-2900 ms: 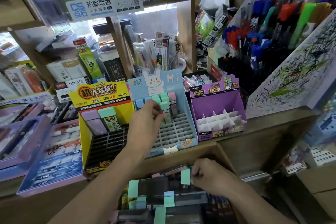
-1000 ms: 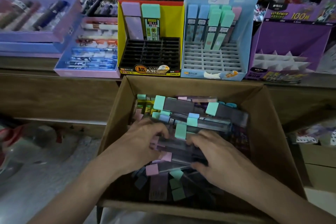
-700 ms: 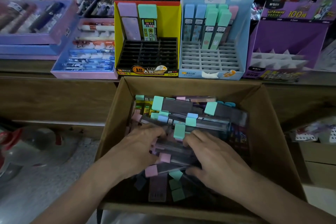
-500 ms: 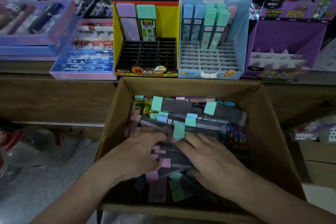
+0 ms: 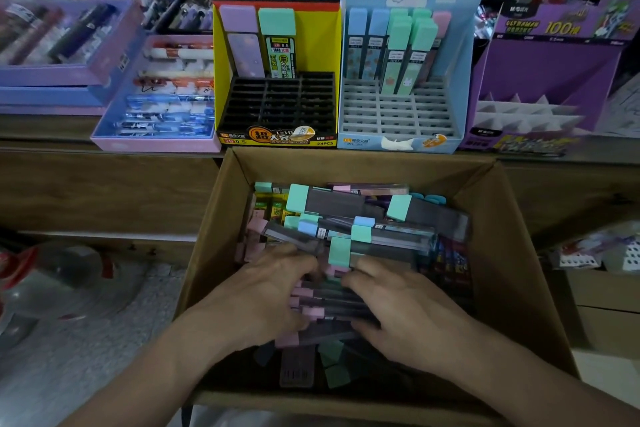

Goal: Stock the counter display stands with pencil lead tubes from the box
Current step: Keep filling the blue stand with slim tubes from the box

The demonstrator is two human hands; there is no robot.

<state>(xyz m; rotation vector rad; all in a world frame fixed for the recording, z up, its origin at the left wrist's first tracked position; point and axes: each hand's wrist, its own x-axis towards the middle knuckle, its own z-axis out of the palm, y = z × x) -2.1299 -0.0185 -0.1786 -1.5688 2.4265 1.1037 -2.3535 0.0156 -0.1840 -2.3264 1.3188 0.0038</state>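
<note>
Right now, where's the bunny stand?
Head view: the bunny stand sits behind the cardboard box, between the yellow stand on its left and the purple stand.

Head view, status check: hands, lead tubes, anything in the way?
Left hand and right hand in the box, gripping a bundle of pink-capped tubes. Yellow stand, blue stand: most slots unfilled. Loose tubes piled against the bundle's far side.

Box (image 5: 512, 270), lower centre of frame, sits before and below the table (image 5: 41, 135) edge. Lead tubes (image 5: 346, 204) lie heaped in it; left hand (image 5: 263, 302) and right hand (image 5: 412, 319) hold a bundle at its near side. On the table, left to right: tray (image 5: 152, 144), left slotted stand (image 5: 277, 104), right slotted stand (image 5: 398, 114) touching it, divider stand (image 5: 540, 80). Tubes stand in both slotted stands' back rows.
</note>
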